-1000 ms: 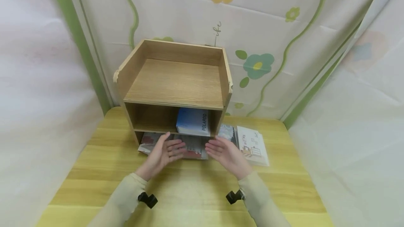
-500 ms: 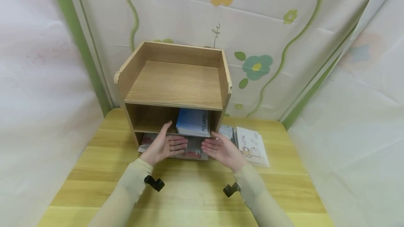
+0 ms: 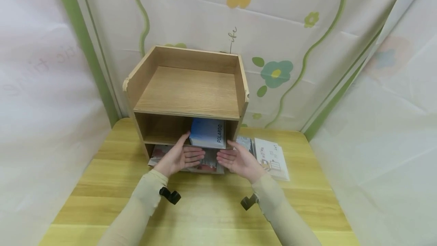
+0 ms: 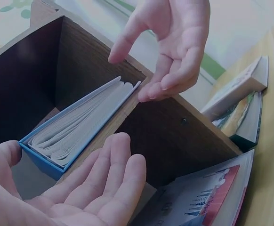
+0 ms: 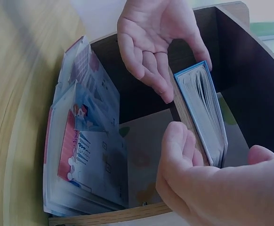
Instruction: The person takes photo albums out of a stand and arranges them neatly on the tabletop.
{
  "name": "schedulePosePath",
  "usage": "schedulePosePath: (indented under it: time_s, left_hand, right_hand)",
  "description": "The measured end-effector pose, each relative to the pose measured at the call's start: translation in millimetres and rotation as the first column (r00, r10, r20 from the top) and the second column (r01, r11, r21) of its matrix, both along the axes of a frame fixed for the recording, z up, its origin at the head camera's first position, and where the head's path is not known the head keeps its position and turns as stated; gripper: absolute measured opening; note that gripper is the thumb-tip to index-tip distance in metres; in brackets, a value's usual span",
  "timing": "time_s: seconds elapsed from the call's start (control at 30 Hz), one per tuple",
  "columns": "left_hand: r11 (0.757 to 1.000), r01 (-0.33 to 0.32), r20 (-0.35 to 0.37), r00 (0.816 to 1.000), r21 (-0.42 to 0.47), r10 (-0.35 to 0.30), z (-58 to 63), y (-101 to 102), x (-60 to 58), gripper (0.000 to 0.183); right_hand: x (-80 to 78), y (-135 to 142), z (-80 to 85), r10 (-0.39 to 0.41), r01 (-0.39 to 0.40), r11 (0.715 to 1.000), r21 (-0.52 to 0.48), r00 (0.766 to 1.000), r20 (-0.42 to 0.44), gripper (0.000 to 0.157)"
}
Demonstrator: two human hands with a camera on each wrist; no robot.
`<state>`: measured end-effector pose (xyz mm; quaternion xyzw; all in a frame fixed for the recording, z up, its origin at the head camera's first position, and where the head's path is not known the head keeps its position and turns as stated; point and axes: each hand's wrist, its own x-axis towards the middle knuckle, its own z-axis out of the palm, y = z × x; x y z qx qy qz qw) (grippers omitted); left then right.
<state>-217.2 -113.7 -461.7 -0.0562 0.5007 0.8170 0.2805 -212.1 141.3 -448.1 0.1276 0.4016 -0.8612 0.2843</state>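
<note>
On the shelf's (image 3: 191, 90) middle level, toward the right, the blue book (image 3: 207, 133) lies with its page edges facing out, the left hand (image 3: 175, 159) and right hand (image 3: 240, 161) at its 2 near corners, fingers nearly straight, thumbs apart, gripping nothing. Whether the left thumb (image 4: 9, 153) touches the cover is hard to tell; other books (image 3: 205, 168) lie below, and white ones (image 3: 272, 155) rest on the table (image 3: 205, 212) at right

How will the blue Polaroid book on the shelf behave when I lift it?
The blue book will probably keep its shape, as its covers look flat and stiff. Its pages may fan, since gaps show between them. Lying flat on the shelf, it seems unlikely to roll.
</note>
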Motion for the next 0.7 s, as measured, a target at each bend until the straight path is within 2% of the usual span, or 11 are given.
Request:
schedulePosePath:
  time_s: [0.3, 0.7]
  left_hand:
    - [0.998, -0.035, -0.022, 0.999, -0.048, 0.034, 3.9, 1.3, -1.4, 0.094]
    - [0.991, -0.111, -0.002, 0.994, -0.069, 0.111, 3.6, 5.6, 1.5, 0.088]
  right_hand:
    - [-3.1, -1.0, -0.8, 0.006, -0.006, 1.000, 0.007, 1.000, -0.007, 0.070]
    - [-1.2, -1.1, -5.5, -0.036, 0.041, 0.998, 0.054, 0.994, -0.099, 0.065]
